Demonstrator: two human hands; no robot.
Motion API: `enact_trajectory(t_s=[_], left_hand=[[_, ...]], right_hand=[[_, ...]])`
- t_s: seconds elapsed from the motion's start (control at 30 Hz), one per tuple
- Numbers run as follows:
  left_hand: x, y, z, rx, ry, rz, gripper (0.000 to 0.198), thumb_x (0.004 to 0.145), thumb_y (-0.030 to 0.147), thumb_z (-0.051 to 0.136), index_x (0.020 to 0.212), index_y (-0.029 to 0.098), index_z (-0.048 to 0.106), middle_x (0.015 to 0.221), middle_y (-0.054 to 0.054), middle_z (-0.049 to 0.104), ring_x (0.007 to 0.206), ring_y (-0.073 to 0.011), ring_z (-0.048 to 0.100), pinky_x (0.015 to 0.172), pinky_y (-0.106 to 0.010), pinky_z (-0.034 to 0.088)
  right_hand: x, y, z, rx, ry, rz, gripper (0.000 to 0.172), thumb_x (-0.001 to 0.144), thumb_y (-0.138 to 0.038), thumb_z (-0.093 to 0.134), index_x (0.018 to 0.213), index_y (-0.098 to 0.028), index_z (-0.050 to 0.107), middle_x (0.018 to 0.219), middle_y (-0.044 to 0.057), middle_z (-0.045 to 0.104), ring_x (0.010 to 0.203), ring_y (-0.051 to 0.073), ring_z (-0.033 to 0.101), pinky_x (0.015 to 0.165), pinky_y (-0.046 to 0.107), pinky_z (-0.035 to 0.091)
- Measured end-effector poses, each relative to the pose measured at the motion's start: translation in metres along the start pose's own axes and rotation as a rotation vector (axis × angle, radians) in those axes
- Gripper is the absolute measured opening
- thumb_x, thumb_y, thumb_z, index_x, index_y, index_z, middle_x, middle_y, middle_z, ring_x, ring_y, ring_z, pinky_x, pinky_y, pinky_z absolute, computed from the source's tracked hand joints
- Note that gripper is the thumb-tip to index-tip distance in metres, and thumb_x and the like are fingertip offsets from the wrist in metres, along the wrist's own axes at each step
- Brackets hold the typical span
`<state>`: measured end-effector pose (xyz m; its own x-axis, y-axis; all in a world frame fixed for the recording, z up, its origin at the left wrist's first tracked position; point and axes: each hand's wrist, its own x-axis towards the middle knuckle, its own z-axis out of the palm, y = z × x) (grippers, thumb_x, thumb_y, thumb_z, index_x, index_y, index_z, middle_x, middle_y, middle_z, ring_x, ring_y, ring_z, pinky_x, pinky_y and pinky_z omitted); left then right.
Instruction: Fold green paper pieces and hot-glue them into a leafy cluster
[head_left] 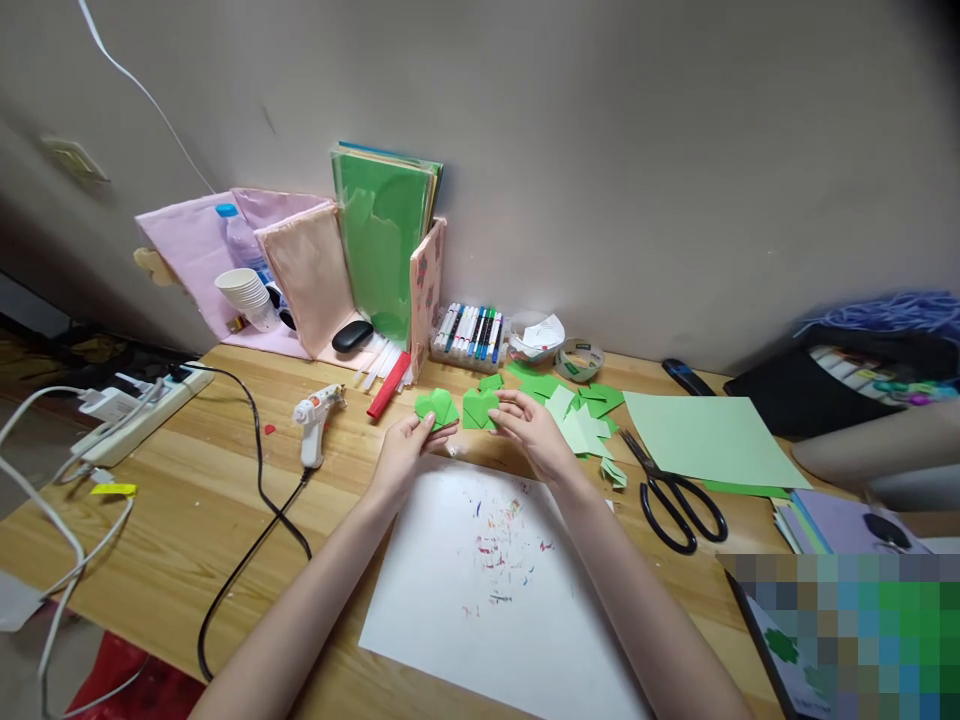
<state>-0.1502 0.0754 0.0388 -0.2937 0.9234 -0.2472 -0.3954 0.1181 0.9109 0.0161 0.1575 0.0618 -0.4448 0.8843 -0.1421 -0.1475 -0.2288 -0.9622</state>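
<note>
Between thumb and fingers, my left hand [409, 447] pinches a folded green paper heart [438, 406]. A second green paper heart [478, 409] is gripped at its right edge by my right hand [529, 425]. The two hearts are side by side with a narrow gap, just beyond the far edge of a white sheet [480, 590] marked with coloured smudges. A small green paper piece [491, 382] lies right behind the second heart. Light and dark green paper scraps [581, 422] are spread to the right of my right hand.
Black-handled scissors [671, 490] lie at right, near a pale green sheet [712, 435]. A white glue gun [318, 420] with a black cord stands left. Markers [471, 335], tape [580, 358] and a pink fabric organizer [304, 265] line the wall. A power strip [131, 415] sits far left.
</note>
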Motion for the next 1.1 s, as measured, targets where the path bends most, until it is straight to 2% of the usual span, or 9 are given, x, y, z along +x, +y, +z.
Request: enact_trajectory(t_s=[0.1, 0.23, 0.43, 0.67, 0.8, 0.93, 1.1], left_hand=[[-0.015, -0.006, 0.004, -0.052, 0.019, 0.001, 0.031, 0.073, 0.034, 0.065, 0.095, 0.012, 0.061, 0.097, -0.010, 0.069, 0.090, -0.0201, 0.065, 0.083, -0.032, 0.050], [-0.023, -0.017, 0.009, -0.119, 0.030, 0.017, 0.032, 0.074, 0.036, 0.064, 0.095, 0.012, 0.062, 0.101, -0.010, 0.067, 0.095, -0.0200, 0.063, 0.089, -0.033, 0.048], [-0.026, -0.028, 0.014, -0.170, 0.011, 0.010, 0.030, 0.075, 0.036, 0.063, 0.094, 0.013, 0.064, 0.104, -0.009, 0.067, 0.099, -0.0201, 0.061, 0.091, -0.034, 0.045], [-0.030, -0.033, 0.015, -0.218, 0.024, -0.015, 0.029, 0.075, 0.034, 0.064, 0.093, 0.011, 0.064, 0.101, -0.010, 0.068, 0.097, -0.0200, 0.062, 0.089, -0.031, 0.046], [-0.031, -0.033, 0.016, -0.215, 0.037, -0.032, 0.026, 0.075, 0.033, 0.064, 0.089, 0.011, 0.065, 0.097, -0.010, 0.069, 0.093, -0.0187, 0.064, 0.085, -0.028, 0.049], [-0.032, -0.033, 0.016, -0.245, 0.023, -0.027, 0.025, 0.076, 0.032, 0.063, 0.090, 0.012, 0.066, 0.097, -0.008, 0.069, 0.093, -0.0173, 0.064, 0.083, -0.027, 0.050], [-0.033, -0.031, 0.016, -0.270, 0.014, -0.038, 0.026, 0.075, 0.032, 0.064, 0.091, 0.012, 0.066, 0.101, -0.009, 0.068, 0.094, -0.0168, 0.063, 0.086, -0.027, 0.049]], right_hand=[[-0.012, 0.007, 0.009, 0.009, 0.026, 0.058, 0.041, 0.058, -0.032, 0.071, 0.093, -0.018, 0.057, 0.073, -0.003, 0.051, 0.067, 0.011, 0.055, 0.066, 0.029, 0.053], [-0.019, 0.016, 0.015, -0.041, 0.116, 0.106, 0.037, 0.059, -0.030, 0.068, 0.091, -0.018, 0.057, 0.076, -0.002, 0.051, 0.068, 0.012, 0.057, 0.066, 0.028, 0.053], [-0.021, 0.024, 0.018, -0.121, 0.204, 0.043, 0.033, 0.060, -0.029, 0.065, 0.088, -0.017, 0.054, 0.062, -0.007, 0.045, 0.057, 0.010, 0.053, 0.059, 0.026, 0.051], [-0.022, 0.027, 0.019, -0.196, 0.265, -0.030, 0.029, 0.063, -0.030, 0.061, 0.088, -0.018, 0.053, 0.063, -0.006, 0.045, 0.056, 0.009, 0.049, 0.054, 0.022, 0.047], [-0.024, 0.029, 0.020, -0.236, 0.255, -0.057, 0.028, 0.063, -0.030, 0.062, 0.086, -0.017, 0.053, 0.061, -0.007, 0.043, 0.055, 0.008, 0.046, 0.053, 0.022, 0.045], [-0.025, 0.033, 0.022, -0.181, 0.240, -0.048, 0.027, 0.063, -0.029, 0.064, 0.085, -0.018, 0.052, 0.059, -0.007, 0.043, 0.054, 0.009, 0.048, 0.055, 0.022, 0.045], [-0.024, 0.037, 0.023, -0.111, 0.150, 0.020, 0.023, 0.064, -0.028, 0.064, 0.081, -0.019, 0.052, 0.062, -0.005, 0.054, 0.055, 0.010, 0.053, 0.055, 0.023, 0.045]])
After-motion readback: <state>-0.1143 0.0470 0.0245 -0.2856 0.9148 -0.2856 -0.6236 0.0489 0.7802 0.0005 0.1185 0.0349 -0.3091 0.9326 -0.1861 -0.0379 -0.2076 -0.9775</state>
